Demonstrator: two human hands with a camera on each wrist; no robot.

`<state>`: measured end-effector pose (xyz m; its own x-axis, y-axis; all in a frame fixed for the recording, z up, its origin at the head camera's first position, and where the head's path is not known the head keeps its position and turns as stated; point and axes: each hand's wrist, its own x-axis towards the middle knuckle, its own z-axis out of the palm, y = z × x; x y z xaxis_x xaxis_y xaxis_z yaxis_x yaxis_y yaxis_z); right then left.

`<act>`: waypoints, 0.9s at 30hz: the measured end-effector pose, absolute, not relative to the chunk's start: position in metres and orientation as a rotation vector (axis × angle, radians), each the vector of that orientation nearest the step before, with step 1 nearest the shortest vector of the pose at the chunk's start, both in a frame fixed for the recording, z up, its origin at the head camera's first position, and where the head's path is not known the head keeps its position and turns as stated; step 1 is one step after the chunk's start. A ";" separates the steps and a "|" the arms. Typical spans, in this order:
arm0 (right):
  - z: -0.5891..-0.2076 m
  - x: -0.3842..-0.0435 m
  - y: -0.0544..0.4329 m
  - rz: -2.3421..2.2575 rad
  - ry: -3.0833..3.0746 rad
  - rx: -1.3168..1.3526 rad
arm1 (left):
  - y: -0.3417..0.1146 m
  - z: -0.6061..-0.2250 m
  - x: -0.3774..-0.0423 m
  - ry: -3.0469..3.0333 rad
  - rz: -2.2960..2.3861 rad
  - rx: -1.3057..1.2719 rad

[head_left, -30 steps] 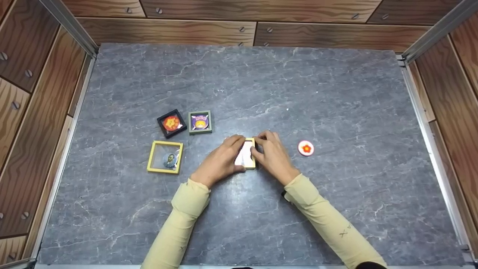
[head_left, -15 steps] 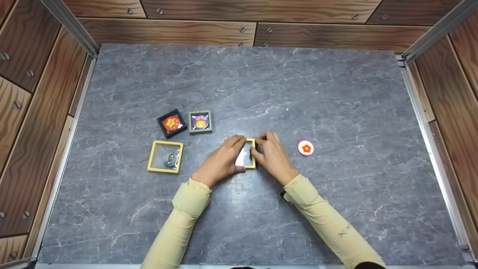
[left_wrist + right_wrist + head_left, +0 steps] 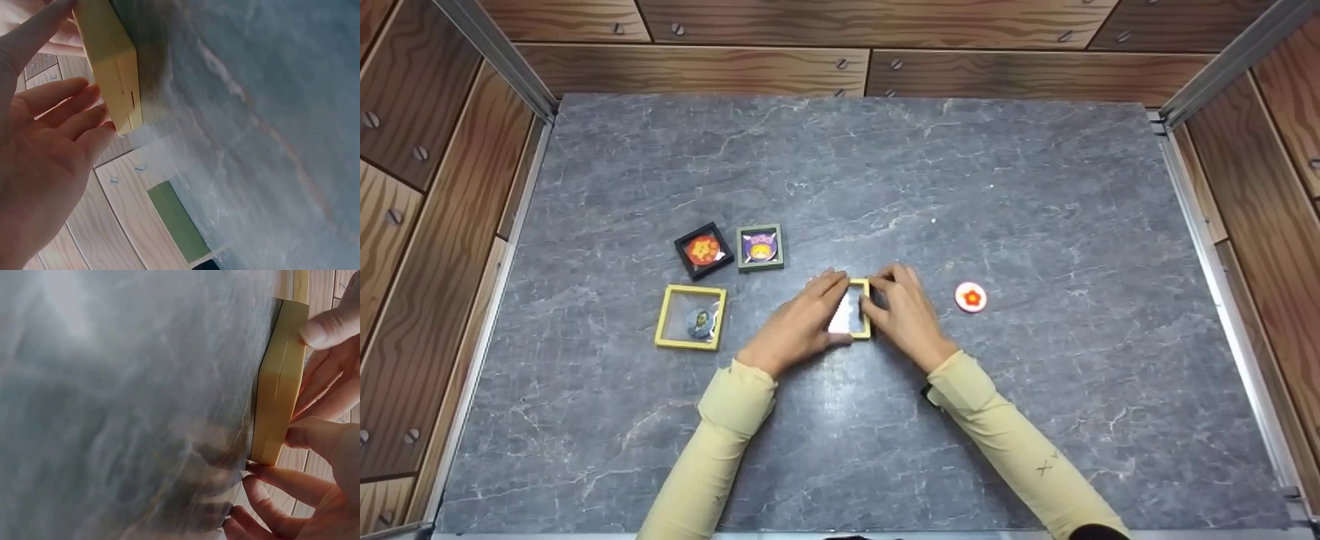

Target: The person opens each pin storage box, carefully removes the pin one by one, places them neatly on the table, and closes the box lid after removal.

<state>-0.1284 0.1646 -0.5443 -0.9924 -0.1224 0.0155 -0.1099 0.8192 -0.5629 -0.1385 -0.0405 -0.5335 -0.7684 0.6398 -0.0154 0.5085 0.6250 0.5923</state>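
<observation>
Between both hands, in the head view, a small yellow square display frame (image 3: pixel 866 326) with a clear, shiny window lies on the table. My left hand (image 3: pixel 799 319) spans its left part, fingers at the far edge and thumb at the near edge, and hides that side. At the right edge my right hand (image 3: pixel 911 311) pinches the rim between thumb and fingers. The left wrist view shows the frame's yellow side wall (image 3: pixel 115 67) with fingertips along it. In the right wrist view the frame (image 3: pixel 278 382) has a thin seam along its side, and the right fingertips touch its corner.
Right of the hands lies a round white badge (image 3: pixel 970 298) with a red flower. To the left are another yellow frame (image 3: pixel 662 322) holding a portrait badge, a black frame (image 3: pixel 687 259) and a green frame (image 3: pixel 760 266), both with badges. Wood-patterned panels (image 3: pixel 697 67) border the table.
Both hands keep their hold on the yellow frame, with barely any movement. The head view has shifted slightly, and the glare on the window varies.
</observation>
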 end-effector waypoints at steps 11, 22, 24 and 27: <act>-0.547 -0.130 0.167 -0.977 2.943 -0.180 | -0.069 -0.524 -0.160 2.704 0.840 0.911; -0.542 -0.134 0.171 -0.997 2.871 -0.145 | -0.094 -0.521 -0.197 2.804 0.734 0.716; -0.540 -0.137 0.170 -0.987 2.861 -0.148 | -0.098 -0.520 -0.202 2.806 0.728 0.680; -0.539 -0.140 0.169 -0.976 2.851 -0.163 | -0.102 -0.519 -0.207 2.813 0.717 0.636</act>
